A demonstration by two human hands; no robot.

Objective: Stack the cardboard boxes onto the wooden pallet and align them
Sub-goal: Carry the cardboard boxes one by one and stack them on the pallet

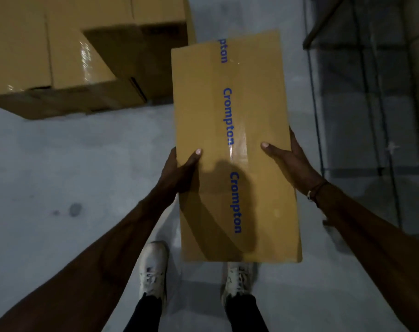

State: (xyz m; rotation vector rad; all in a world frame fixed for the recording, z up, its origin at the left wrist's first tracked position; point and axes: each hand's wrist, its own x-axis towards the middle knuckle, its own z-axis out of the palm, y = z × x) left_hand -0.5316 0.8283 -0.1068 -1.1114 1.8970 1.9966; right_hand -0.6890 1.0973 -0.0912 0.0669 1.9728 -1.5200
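I carry a long brown cardboard box (235,111) sealed with clear tape printed "Crompton" in blue. It is held flat above the floor, its long axis pointing away from me. My left hand (177,172) grips its left edge with the thumb on top. My right hand (292,161) grips the right edge the same way. A stack of similar cardboard boxes (67,53) stands at the upper left, some with shiny tape. The wooden pallet is not visible under them.
The floor (72,164) is pale grey concrete with a few dark spots. A dark metal rack frame (361,97) stands at the right. My white shoes (153,269) are below the box.
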